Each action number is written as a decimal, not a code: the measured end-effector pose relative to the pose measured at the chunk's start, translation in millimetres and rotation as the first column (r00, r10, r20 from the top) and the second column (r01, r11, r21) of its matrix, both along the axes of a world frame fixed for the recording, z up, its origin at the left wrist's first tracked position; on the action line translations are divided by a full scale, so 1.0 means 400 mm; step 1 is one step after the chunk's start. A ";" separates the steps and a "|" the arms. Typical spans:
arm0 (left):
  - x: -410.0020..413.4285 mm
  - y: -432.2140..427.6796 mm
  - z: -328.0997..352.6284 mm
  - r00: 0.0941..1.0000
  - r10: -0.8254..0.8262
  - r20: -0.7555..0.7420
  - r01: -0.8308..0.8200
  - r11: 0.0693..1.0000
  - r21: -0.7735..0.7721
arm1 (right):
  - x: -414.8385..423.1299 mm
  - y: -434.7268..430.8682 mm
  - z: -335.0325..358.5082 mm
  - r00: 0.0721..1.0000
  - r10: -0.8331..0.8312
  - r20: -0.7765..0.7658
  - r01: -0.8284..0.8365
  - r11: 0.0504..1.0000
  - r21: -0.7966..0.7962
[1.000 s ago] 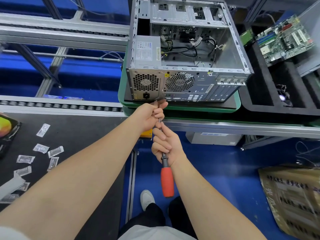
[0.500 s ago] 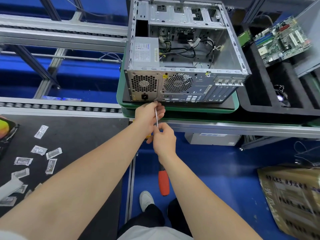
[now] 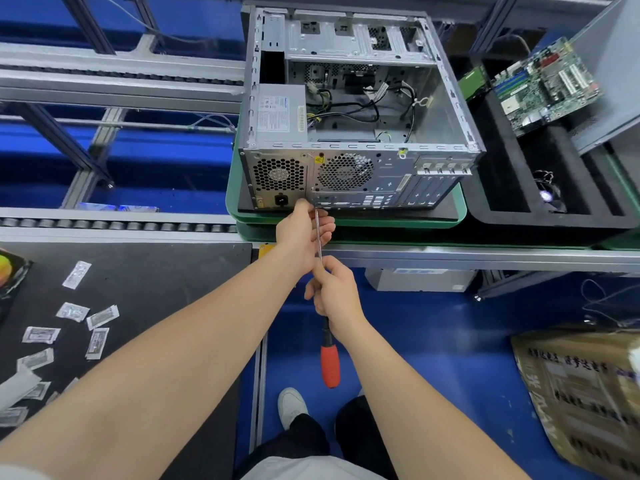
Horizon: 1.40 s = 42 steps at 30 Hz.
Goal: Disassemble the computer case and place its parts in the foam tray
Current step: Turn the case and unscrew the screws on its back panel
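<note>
Both hands grasp one long screwdriver point(image 3: 329, 367) with a red handle and a thin steel shaft. The left hand point(image 3: 301, 237) curls round the shaft near its tip; the right hand point(image 3: 334, 289) grips it lower down, just above the handle. The tip meets the bottom of the rear panel of one open grey metal computer case point(image 3: 381, 174), which lies on a green-rimmed pallet point(image 3: 460, 216) on the tabletop. Two round fan grilles show on that panel. Just right of the case sits one black foam tray point(image 3: 512, 188) holding one green motherboard point(image 3: 543, 84). At least eight small white packets point(image 3: 97, 342) lie scattered on a black mat point(image 3: 156, 271) to the left.
</note>
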State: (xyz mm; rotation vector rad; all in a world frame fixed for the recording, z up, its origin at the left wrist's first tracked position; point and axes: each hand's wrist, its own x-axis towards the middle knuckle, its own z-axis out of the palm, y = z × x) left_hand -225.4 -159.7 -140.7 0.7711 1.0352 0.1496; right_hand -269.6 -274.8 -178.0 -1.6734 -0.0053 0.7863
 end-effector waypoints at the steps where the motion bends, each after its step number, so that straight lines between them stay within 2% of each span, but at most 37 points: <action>1: 0.002 -0.007 0.003 1.000 -0.026 -0.010 0.026 1.000 -0.002 | 0.002 -0.011 0.000 0.999 -0.015 0.034 0.015 1.000 0.002; 5: 0.027 -0.061 0.003 0.973 -0.217 -0.078 0.224 0.969 0.107 | 0.039 -0.057 0.021 0.969 -0.127 0.213 0.127 0.992 0.014; 9: 0.075 -0.167 0.023 0.934 -0.352 -0.055 0.356 0.921 0.155 | 0.131 -0.121 0.062 0.896 -0.281 0.343 0.288 0.957 0.033; 16: 0.246 -0.397 0.080 0.873 -0.485 -0.045 0.478 0.837 0.266 | 0.339 -0.320 0.107 0.770 -0.436 0.465 0.509 0.860 -0.037; 21: 0.415 -0.534 0.099 0.819 -0.568 -0.075 0.537 0.716 0.447 | 0.517 -0.470 0.143 0.757 -0.430 0.492 0.548 0.828 -0.119; 24: 0.512 -0.592 0.096 0.798 -0.587 -0.138 0.556 0.628 0.545 | 0.617 -0.542 0.151 0.782 -0.398 0.480 0.535 0.824 -0.188; 28: 0.612 -0.627 0.077 0.791 -0.525 -0.315 0.587 0.503 0.634 | 0.716 -0.603 0.140 0.845 -0.342 0.411 0.459 0.858 -0.230; 33: 0.662 -0.616 0.055 0.715 -0.545 -0.438 0.680 0.397 0.616 | 0.773 -0.615 0.122 0.894 -0.300 0.331 0.377 0.905 -0.198; 36: 0.671 -0.618 0.084 0.738 -0.544 -0.399 0.638 0.368 0.677 | 0.770 -0.590 0.137 0.905 -0.308 0.293 0.347 0.933 -0.092; 38: 0.673 -0.621 0.137 0.759 -0.570 -0.316 0.574 0.355 0.738 | 0.754 -0.558 0.166 0.909 -0.337 0.245 0.348 0.937 -0.004; 42: 0.652 -0.578 0.271 0.775 -0.623 -0.107 0.434 0.401 0.807 | 0.716 -0.463 0.260 0.928 -0.370 0.032 0.349 0.898 0.268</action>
